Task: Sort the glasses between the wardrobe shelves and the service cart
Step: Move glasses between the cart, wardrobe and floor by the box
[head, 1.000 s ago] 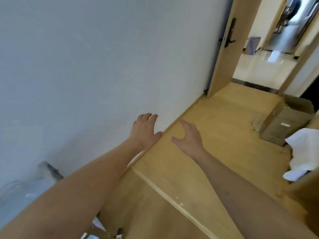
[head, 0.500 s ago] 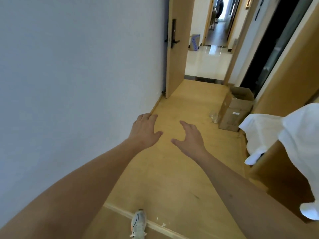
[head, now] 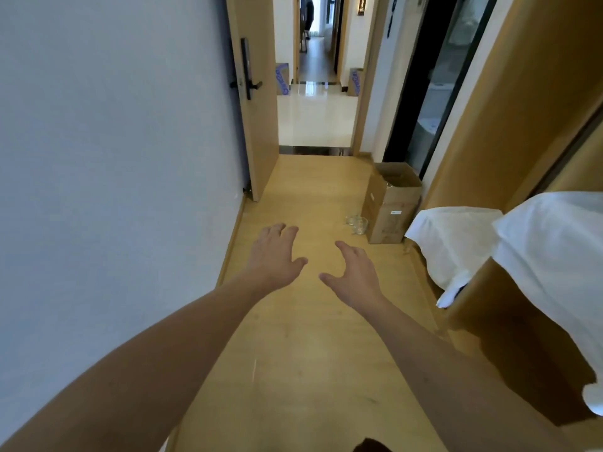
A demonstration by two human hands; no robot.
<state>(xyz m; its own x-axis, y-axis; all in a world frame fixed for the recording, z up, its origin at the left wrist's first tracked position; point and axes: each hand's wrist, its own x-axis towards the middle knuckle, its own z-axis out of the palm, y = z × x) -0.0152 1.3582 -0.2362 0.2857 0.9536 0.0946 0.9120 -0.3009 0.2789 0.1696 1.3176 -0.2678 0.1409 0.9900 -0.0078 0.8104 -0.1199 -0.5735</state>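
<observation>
The view has swung up the corridor. Both hands, left hand (head: 275,256) and right hand (head: 354,275), reach out spread and empty; the small clear glasses (head: 357,223) on the wood floor beside the brown cardboard box (head: 391,207) risk a kick.

A light wooden floor (head: 303,337) is shown running down a narrow hallway. Clear glasses (head: 357,224) are set on it near the right side, just beside an open cardboard box (head: 391,203), which is stood on the floor against the right wall.
</observation>
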